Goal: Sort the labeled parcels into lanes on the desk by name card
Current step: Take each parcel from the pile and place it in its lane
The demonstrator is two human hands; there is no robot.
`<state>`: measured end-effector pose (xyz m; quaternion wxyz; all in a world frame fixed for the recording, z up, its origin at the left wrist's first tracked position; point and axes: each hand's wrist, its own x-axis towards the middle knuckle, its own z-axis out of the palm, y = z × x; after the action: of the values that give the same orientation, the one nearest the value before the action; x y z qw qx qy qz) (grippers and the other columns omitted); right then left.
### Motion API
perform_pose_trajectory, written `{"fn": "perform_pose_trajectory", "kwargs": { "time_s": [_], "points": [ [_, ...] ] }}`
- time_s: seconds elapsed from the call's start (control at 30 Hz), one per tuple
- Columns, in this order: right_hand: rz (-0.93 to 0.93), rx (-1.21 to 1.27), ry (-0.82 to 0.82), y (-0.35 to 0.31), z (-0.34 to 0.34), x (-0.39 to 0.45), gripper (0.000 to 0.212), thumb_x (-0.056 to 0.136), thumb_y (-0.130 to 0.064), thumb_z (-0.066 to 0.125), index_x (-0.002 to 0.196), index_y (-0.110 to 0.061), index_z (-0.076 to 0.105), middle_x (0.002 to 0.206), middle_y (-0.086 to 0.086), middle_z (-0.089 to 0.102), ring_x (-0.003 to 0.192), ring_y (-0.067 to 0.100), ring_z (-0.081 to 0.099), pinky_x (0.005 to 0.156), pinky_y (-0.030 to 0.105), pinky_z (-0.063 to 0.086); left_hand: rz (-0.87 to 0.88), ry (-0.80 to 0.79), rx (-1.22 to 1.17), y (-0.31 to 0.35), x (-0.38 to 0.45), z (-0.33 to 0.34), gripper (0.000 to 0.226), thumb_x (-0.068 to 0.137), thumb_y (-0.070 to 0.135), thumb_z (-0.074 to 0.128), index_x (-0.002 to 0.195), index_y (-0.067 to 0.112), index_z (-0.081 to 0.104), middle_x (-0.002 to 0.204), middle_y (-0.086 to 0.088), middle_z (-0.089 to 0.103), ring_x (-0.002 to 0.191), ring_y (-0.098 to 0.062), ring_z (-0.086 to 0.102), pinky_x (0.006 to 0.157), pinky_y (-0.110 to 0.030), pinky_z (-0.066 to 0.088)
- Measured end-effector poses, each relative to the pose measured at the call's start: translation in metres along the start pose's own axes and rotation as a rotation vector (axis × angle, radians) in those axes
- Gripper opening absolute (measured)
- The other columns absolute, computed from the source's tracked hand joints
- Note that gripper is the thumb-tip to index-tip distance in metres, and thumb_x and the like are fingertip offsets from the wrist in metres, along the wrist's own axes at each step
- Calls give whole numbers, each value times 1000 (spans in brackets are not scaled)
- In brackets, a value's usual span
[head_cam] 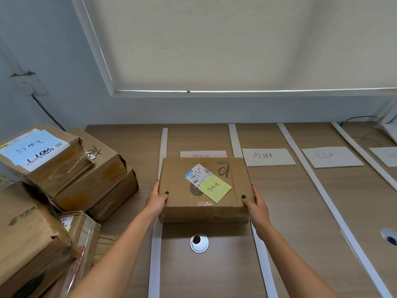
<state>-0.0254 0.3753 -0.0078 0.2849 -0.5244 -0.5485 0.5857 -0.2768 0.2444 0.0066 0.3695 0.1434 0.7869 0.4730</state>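
A flat brown cardboard parcel [205, 203] with a shipping label and a yellow handwritten note [214, 189] sits in the leftmost lane of the wooden desk [300, 211]. My left hand [156, 200] grips its left edge, thumb on top. My right hand [255, 204] grips its right edge the same way. The parcel's far edge covers part of a white name card [203, 154]. More name cards lie in the lanes to the right: one [267, 157], another [332, 157], and a third [385, 155] cut by the frame edge.
White tape strips [233, 138] divide the desk into lanes. Several brown parcels [71, 173] are stacked at the left, the top one bearing a blue note [32, 148]. A round cable grommet [199, 242] sits near me in the lane, another grommet [390, 237] at the right.
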Motion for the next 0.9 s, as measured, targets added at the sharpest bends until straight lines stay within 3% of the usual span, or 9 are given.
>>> {"fn": "perform_pose_trajectory", "kwargs": {
  "time_s": [0.37,0.57,0.7,0.8,0.9],
  "points": [
    [15,-27,-12,-2,-6,-2,53,98,-16,44,148,-22,26,143,4,41,129,23,42,106,42,41,-2,-12,36,-11,-6,6,56,99,9,39,149,21,17,147,-7,36,129,-29,41,97,-34,38],
    [5,-128,-37,-8,-7,-10,56,99,-21,43,150,-21,18,149,5,34,135,26,36,110,41,34,-23,24,81,-6,-14,8,54,100,12,38,150,19,17,149,-9,35,131,-30,40,103,-39,37],
    [-54,-243,88,-23,-8,-32,64,95,-20,51,149,-14,16,155,8,23,141,27,25,114,41,26,2,129,69,10,-37,6,56,98,14,42,149,18,19,149,-10,35,130,-30,41,100,-40,40],
    [-135,-286,67,-42,-15,-60,63,91,-14,58,146,-13,26,148,10,35,134,26,35,107,39,36,98,168,128,31,-67,-1,56,96,13,48,146,19,25,144,-7,41,124,-28,46,88,-33,42],
    [-193,-320,-22,-69,-20,-95,59,89,-11,60,143,-15,35,141,11,42,127,25,42,102,41,44,165,174,115,54,-108,-7,58,94,13,50,146,20,26,142,-6,44,118,-22,49,87,-33,43]
  ]
}}
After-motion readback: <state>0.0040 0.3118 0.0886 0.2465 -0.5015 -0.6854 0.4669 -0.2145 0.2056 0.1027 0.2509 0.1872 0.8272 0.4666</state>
